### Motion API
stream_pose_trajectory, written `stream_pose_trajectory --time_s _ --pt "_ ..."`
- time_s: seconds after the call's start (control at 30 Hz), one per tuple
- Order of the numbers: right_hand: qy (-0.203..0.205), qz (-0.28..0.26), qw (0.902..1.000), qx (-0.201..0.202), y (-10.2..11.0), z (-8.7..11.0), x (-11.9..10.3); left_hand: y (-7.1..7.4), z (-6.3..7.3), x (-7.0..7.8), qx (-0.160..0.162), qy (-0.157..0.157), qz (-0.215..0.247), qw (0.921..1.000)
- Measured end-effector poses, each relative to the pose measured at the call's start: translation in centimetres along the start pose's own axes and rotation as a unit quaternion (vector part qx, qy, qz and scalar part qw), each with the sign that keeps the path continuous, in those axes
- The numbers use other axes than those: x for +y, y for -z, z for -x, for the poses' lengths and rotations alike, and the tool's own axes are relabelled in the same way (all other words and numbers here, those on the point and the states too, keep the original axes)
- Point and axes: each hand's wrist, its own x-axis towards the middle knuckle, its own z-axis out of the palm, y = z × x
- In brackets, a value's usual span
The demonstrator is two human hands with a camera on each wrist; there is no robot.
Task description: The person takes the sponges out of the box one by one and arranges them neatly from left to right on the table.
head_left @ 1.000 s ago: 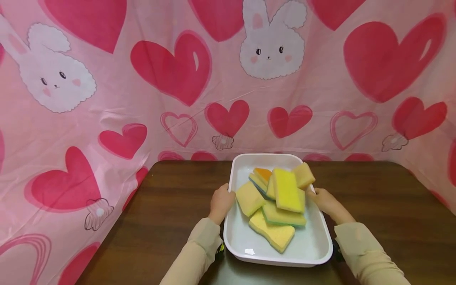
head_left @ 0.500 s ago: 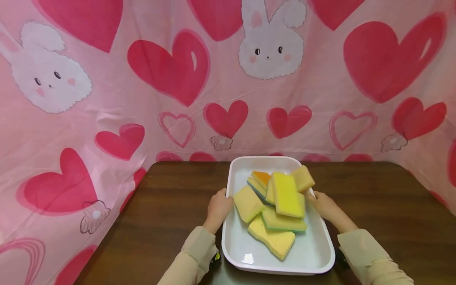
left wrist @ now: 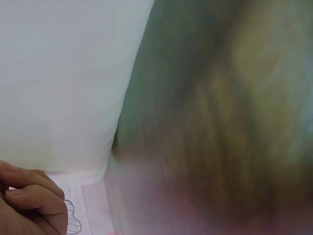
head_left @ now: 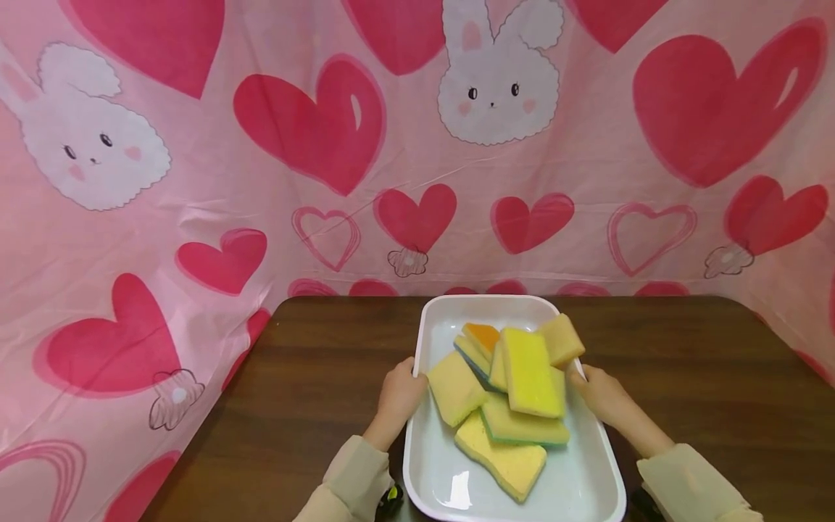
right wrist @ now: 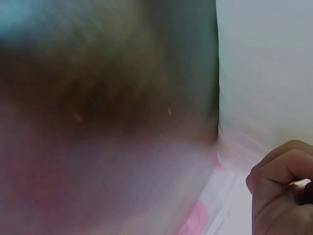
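A white rectangular tray is held by its two long sides in the head view. My left hand grips the left rim, thumb over the edge. On the opposite rim my right hand holds on the same way. Inside lies a loose heap of several sponges, with a bright yellow sponge on top. A pale tan sponge leans over the right rim, and a notched yellow sponge lies nearest me. Both wrist views show curled fingers against the tray's outer wall.
A dark brown wooden table spreads beneath and around the tray. Pink cloth with hearts and rabbits hangs behind it and at both sides. The tray's far rim comes close to the table's back edge in the head view.
The tray has shifted downward in the head view, towards me, and looks slightly larger. Both hands have moved with it, and the sponges keep their arrangement.
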Motion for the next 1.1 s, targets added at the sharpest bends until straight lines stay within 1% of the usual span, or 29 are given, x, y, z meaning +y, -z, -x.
stream_pose_trajectory --time_s 0.2,0.27,0.57,0.83,1.03,1.1 --pt "-0.006 0.011 0.9998 0.015 -0.6 0.9 0.1 0.1 0.9 -0.3 -0.003 0.001 0.012 0.9999" --pt "-0.004 0.014 0.9998 0.017 -0.7 1.2 0.2 0.1 1.1 -0.4 -0.003 0.002 0.015 0.9999" --pt "-0.020 0.010 0.9996 0.020 -1.1 2.2 -0.1 0.5 2.1 -0.6 -0.011 0.003 0.027 0.9996" --pt "-0.036 0.004 0.9992 0.019 -1.3 2.6 -0.2 0.7 2.4 -0.7 -0.017 0.003 0.028 0.9995" --pt "-0.037 0.006 0.9991 0.017 -1.4 2.9 -0.2 0.8 2.5 -0.7 -0.018 0.002 0.025 0.9995" --pt "-0.038 0.005 0.9992 0.015 -1.4 3.0 -0.2 0.9 2.6 -0.7 -0.021 0.006 0.026 0.9994"
